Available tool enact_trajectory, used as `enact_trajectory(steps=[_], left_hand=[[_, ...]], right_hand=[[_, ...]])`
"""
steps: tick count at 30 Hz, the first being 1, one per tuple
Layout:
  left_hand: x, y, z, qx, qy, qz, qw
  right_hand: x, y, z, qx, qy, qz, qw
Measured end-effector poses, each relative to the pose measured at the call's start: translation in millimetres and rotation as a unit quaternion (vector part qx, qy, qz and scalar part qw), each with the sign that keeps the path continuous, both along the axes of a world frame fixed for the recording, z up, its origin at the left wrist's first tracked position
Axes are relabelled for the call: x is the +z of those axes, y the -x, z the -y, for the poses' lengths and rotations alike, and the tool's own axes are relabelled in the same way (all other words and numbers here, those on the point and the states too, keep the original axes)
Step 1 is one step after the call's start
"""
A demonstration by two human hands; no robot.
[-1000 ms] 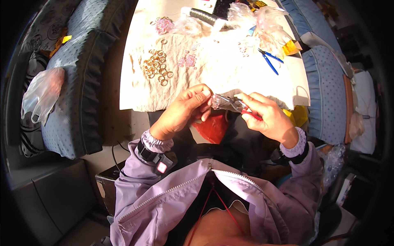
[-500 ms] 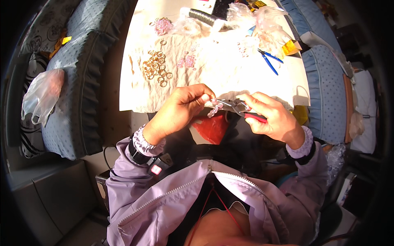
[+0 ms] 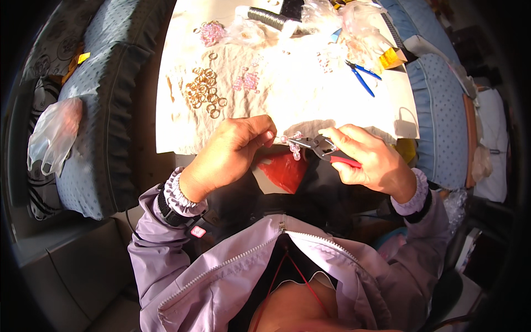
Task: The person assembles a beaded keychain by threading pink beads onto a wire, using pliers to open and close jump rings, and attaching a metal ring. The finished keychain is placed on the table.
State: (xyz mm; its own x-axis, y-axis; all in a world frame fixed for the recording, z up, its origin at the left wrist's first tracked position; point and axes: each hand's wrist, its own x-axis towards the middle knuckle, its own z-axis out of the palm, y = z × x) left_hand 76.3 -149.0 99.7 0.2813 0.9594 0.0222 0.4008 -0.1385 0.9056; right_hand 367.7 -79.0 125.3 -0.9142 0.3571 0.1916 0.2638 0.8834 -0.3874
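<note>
My right hand is wrapped round the pliers, which have dark metal jaws and red handles. The jaws point left and meet a short cluster of clear pink beads that hangs at their tips. Just left of the beads, my left hand is closed, thumb pressed to forefinger in a pinch. Whatever those fingertips hold is too thin to make out. Both hands are above the near edge of the table.
On the cloth-covered table lie a pile of gold rings, loose pink beads, a pink bead bundle, a spool of dark wire, plastic bags and blue-handled cutters. Blue cushioned seats flank it.
My left hand has drawn a little to the left, away from the beads and the plier tips. The bead cluster has shifted slightly right, while my right hand stays nearly in place.
</note>
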Motion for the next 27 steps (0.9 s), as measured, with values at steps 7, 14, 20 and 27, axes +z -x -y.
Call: enact_trajectory(steps=[7, 14, 20, 27], left_hand=[[0, -1, 1, 0.005, -0.021, 0.006, 1.000], [-5, 1, 0, -0.014, -0.026, 0.005, 1.000], [-13, -1, -3, -0.017, 0.007, 0.043, 0.999], [-18, 5, -1, -0.043, 0.189, 0.183, 0.964]], right_hand=[[10, -3, -1, 0.020, -0.027, 0.003, 0.999], [13, -4, 1, 0.007, -0.052, 0.016, 0.998], [10, -2, -2, 0.005, -0.077, 0.015, 0.997], [11, 0, 0, -0.033, -0.023, 0.064, 0.997]])
